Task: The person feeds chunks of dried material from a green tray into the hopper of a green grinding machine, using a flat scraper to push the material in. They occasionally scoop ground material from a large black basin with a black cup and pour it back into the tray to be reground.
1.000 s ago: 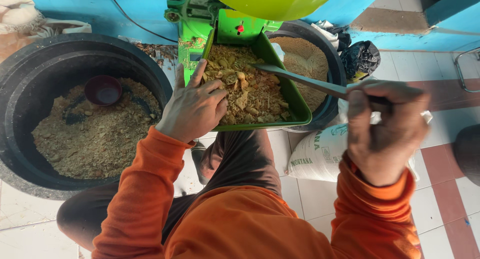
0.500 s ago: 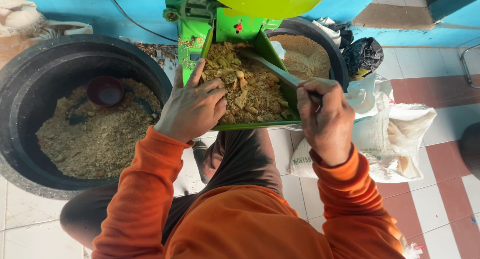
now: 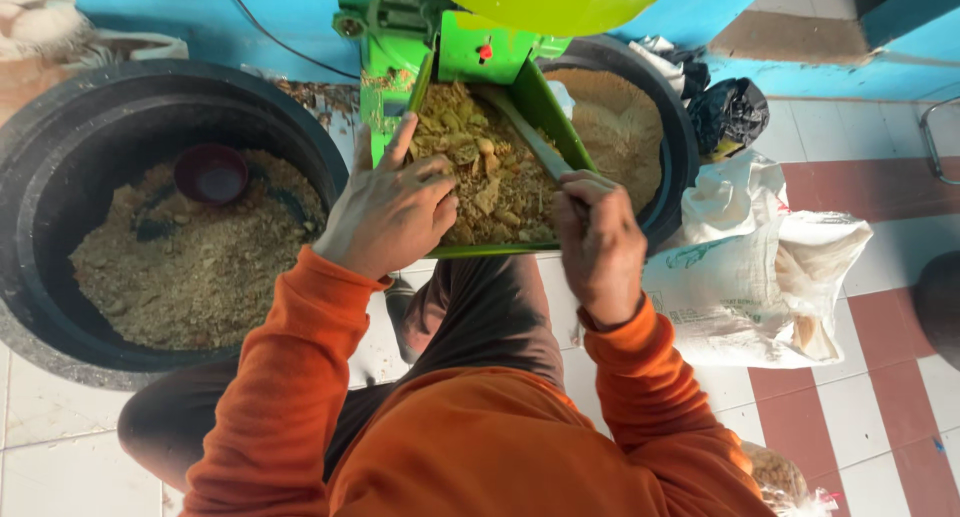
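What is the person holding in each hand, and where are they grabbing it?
The right hand grips a grey stick by its near end, its far end in the feed chunks. The left hand holds nothing; it rests on the green tray.

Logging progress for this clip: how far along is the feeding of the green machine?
Done: ground meal sits in the right tub. In hand: the left hand rests on chunks in the green tray while the right hand works a stick into them. Left: the tray is full, and the big tub holds more.

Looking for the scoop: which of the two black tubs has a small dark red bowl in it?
The big black tub on the left, beside the left hand; the red bowl sits on its coarse meal. The tub behind the green tray holds only finer powder.
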